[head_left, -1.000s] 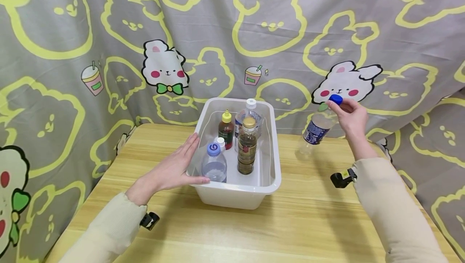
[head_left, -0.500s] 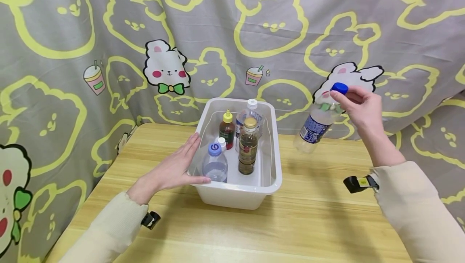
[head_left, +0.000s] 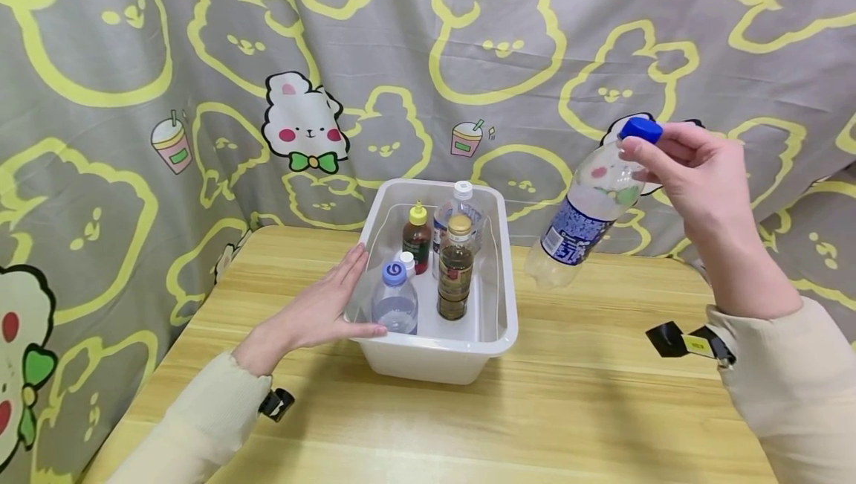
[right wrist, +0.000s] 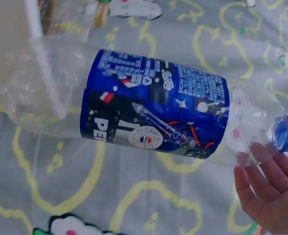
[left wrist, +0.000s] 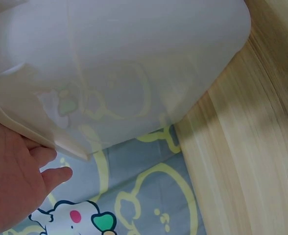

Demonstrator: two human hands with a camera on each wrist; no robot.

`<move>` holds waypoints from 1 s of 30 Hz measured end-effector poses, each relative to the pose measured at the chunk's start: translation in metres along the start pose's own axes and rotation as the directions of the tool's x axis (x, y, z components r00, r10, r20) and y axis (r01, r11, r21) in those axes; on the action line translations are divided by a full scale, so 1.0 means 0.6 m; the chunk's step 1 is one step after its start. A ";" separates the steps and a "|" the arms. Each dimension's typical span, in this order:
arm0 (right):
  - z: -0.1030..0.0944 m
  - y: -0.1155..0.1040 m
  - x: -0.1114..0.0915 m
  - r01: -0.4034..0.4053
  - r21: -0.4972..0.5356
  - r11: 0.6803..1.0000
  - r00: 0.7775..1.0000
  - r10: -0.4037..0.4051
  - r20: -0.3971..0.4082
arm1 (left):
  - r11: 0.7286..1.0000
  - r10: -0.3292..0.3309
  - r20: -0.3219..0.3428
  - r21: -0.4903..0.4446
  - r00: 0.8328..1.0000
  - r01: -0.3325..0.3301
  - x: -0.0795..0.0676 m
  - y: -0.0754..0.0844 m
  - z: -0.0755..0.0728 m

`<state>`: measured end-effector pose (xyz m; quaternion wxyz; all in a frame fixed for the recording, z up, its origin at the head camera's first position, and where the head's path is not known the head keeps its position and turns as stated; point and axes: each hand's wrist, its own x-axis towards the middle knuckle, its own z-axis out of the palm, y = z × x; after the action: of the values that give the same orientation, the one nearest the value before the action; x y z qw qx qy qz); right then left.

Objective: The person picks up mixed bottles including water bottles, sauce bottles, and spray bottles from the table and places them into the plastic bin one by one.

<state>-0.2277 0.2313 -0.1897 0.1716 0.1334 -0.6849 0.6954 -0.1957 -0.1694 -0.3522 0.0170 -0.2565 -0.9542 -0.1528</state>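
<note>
My right hand (head_left: 712,175) pinches an empty clear plastic bottle (head_left: 578,224) by its blue cap, between thumb and fingers. The bottle hangs tilted above the table, its base toward the bin and apart from it. A dark blue label wraps its middle, seen up close in the right wrist view on the bottle (right wrist: 154,103). At the left of the white plastic bin (head_left: 428,365), my left hand (head_left: 321,309) rests on the rim with fingers straight and thumb over the front corner. In the left wrist view, the left hand (left wrist: 16,181) touches the bin's rim.
Inside the bin stand a blue-capped clear bottle (head_left: 394,302), a yellow-capped sauce bottle (head_left: 416,246), a brown-filled bottle (head_left: 455,276) and a white-capped clear bottle (head_left: 463,205). A white cap (head_left: 406,261) shows behind the blue-capped one. A patterned curtain (head_left: 374,38) closes off the wooden table (head_left: 568,395).
My right hand has lifted the clear bottle off the table and drawn it up and nearer, tilting it further. The left hand and the bin stay where they were.
</note>
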 end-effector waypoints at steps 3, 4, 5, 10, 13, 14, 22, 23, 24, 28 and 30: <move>0.009 -0.013 -0.006 0.022 0.038 0.999 0.999 -0.023 0.025 | 1.000 -0.001 -0.001 -0.002 1.000 0.001 0.000 0.000 0.000; 0.013 -0.017 -0.008 0.025 0.048 0.999 0.999 -0.026 0.030 | 1.000 0.000 -0.002 -0.002 1.000 0.000 0.000 0.000 0.000; 0.017 -0.020 -0.011 0.033 0.060 0.998 0.999 -0.035 0.037 | 1.000 0.000 -0.004 -0.001 1.000 0.000 0.000 0.000 0.000; 0.041 -0.035 -0.025 0.084 0.088 0.993 0.993 -0.090 0.071 | 1.000 0.010 -0.013 -0.001 1.000 -0.010 0.000 -0.001 0.001; 0.057 -0.038 -0.032 0.116 0.077 0.990 0.988 -0.123 0.093 | 1.000 0.017 -0.018 0.001 1.000 -0.017 0.000 -0.002 0.000; 0.062 -0.039 -0.034 0.123 0.074 0.990 0.987 -0.130 0.099 | 1.000 0.020 -0.019 0.001 1.000 -0.020 0.000 -0.002 0.000; 0.097 -0.031 -0.043 0.126 0.100 0.987 0.978 -0.141 0.151 | 1.000 0.023 -0.025 0.003 0.999 -0.023 0.000 -0.002 0.001; 0.100 -0.029 -0.043 0.120 0.096 0.988 0.979 -0.134 0.156 | 1.000 0.022 -0.025 0.003 0.999 -0.022 0.000 -0.003 0.001; 0.104 -0.026 -0.044 0.117 0.092 0.989 0.978 -0.131 0.164 | 1.000 0.021 -0.025 0.002 0.999 -0.021 0.000 -0.003 0.001; 0.119 -0.009 -0.046 0.120 0.062 0.991 0.971 -0.130 0.199 | 1.000 0.022 -0.026 0.003 0.999 -0.022 0.000 -0.002 0.001; 0.126 -0.001 -0.047 0.125 0.044 0.991 0.968 -0.132 0.213 | 1.000 0.021 -0.024 0.003 0.999 -0.021 0.000 -0.002 0.001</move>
<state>-0.2060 0.1542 -0.1991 0.1389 0.2548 -0.6788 0.6745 -0.1963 -0.1703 -0.3532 0.0306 -0.2644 -0.9515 -0.1544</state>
